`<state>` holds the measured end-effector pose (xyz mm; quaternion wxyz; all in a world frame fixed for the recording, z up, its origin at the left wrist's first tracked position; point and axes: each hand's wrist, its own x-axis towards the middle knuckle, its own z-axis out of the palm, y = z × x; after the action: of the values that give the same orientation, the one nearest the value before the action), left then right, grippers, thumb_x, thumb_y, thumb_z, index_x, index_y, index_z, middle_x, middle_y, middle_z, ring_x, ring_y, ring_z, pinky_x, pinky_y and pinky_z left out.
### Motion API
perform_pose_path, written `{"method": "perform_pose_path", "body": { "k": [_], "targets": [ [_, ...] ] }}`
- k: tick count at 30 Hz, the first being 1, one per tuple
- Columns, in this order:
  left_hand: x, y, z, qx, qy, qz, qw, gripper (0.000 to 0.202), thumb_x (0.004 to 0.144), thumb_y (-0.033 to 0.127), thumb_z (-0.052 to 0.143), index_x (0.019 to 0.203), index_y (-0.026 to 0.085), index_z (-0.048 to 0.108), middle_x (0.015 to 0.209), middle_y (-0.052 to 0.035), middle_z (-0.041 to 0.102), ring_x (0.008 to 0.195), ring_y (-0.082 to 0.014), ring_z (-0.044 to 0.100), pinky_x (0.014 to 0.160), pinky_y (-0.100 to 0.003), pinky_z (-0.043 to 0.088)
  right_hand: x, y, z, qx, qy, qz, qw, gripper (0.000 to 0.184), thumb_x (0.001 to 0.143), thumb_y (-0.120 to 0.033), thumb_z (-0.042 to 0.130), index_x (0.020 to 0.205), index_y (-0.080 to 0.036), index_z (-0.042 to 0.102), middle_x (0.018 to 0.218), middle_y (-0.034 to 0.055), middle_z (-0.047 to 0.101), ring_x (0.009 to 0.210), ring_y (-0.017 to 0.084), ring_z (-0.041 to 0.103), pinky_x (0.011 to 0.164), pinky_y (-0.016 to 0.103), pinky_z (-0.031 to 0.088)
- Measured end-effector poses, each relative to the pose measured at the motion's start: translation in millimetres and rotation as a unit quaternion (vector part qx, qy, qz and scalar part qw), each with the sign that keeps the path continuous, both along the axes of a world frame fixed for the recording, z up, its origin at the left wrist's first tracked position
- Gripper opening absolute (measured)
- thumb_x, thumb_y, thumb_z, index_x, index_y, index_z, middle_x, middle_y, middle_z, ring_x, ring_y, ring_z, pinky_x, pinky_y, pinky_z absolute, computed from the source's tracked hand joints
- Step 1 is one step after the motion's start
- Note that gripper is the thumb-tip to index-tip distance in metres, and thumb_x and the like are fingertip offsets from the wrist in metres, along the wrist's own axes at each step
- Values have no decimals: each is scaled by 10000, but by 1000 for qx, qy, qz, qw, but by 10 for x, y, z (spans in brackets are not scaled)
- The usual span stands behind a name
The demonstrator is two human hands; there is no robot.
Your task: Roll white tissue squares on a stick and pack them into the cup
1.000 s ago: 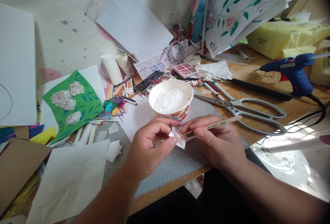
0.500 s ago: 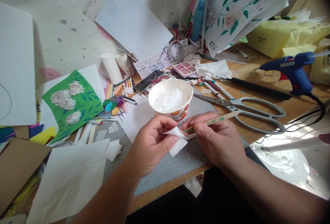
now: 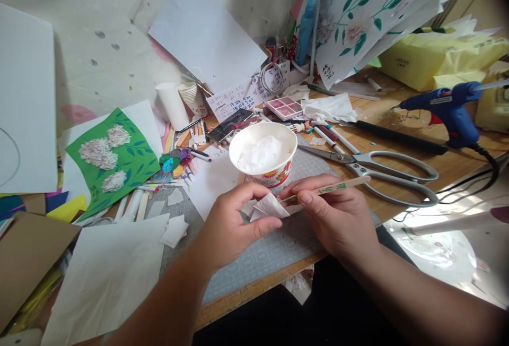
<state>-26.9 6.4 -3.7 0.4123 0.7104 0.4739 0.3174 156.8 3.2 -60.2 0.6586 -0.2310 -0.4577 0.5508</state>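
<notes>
Between the thumb and curled fingers of my left hand [image 3: 234, 224] sits a small folded piece of white tissue paper [image 3: 271, 206]. My right hand [image 3: 340, 216] pinches a flat wooden craft stick [image 3: 338, 186] with green writing on it; the stick's left end reaches the tissue's right edge. Just beyond both hands stands a paper bowl [image 3: 263, 147] with a red pattern, holding white crumpled paper pieces. Under the hands lies a grey cutting mat [image 3: 246, 266].
Large scissors [image 3: 369, 168] lie to the right, with a blue glue gun [image 3: 447, 104] behind them. A green flower picture [image 3: 113, 163] leans at the left. White paper scraps [image 3: 175, 231] and a paper sheet [image 3: 107, 277] lie at the left front. Pens and a phone [image 3: 229, 124] crowd the back.
The tissue's pointed corners have folded over into a more compact shape, tilted in my left hand. My left thumb has straightened to the right below it. The stick stays in my right hand.
</notes>
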Motion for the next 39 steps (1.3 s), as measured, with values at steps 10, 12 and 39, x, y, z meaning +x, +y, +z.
{"method": "perform_pose_path", "body": {
  "k": [10, 12, 39],
  "targets": [
    [-36, -34, -56, -164, -205, -14, 965, 246, 804, 403, 800, 781, 174, 713, 683, -5, 610, 657, -142, 510, 635, -274, 385, 34, -25, 16, 126, -23, -1, 992, 162, 908, -200, 707, 1030, -284, 772, 951, 34, 779, 912, 218, 725, 847, 408, 587],
    [-39, -36, -61, -176, -228, -28, 957, 234, 811, 398, 794, 783, 179, 718, 696, -11, 607, 673, -150, 506, 646, -282, 375, 42, -6, 27, 132, -25, 0, 991, 163, 904, -211, 713, 1036, -288, 772, 923, 35, 778, 896, 221, 730, 828, 407, 595],
    [-20, -44, -47, -173, -204, 3, 964, 208, 820, 372, 739, 749, 188, 673, 659, 9, 510, 634, -138, 414, 600, -281, 327, 85, 16, 144, 188, -96, -11, 977, 162, 888, -179, 722, 1014, -252, 793, 896, 57, 793, 844, 199, 758, 776, 335, 628]
  ]
}}
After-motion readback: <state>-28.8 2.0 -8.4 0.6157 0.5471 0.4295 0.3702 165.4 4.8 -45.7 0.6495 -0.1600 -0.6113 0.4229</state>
